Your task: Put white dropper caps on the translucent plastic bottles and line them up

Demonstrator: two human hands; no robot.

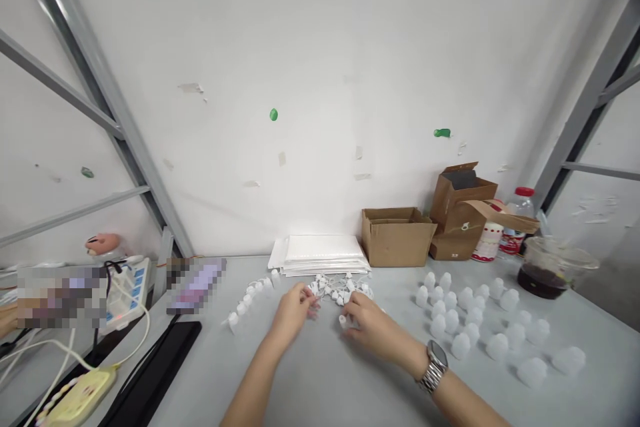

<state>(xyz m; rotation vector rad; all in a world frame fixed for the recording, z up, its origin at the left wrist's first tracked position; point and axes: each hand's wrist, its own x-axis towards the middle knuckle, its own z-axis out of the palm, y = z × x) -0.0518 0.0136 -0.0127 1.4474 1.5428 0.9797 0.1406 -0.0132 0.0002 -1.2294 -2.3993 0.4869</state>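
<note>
Some tabletop separates left hand, right hand — white pile beyond.

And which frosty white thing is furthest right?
The frosted white, rounded, plastic-looking piece just right of the front one; all the others sit further left in the picture.

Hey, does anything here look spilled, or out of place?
No spill shows. The open tub of dark liquid looks out of place near the white pieces, and green scraps mar the otherwise pale wall.

Shiny metal watchband, cardboard box
</note>
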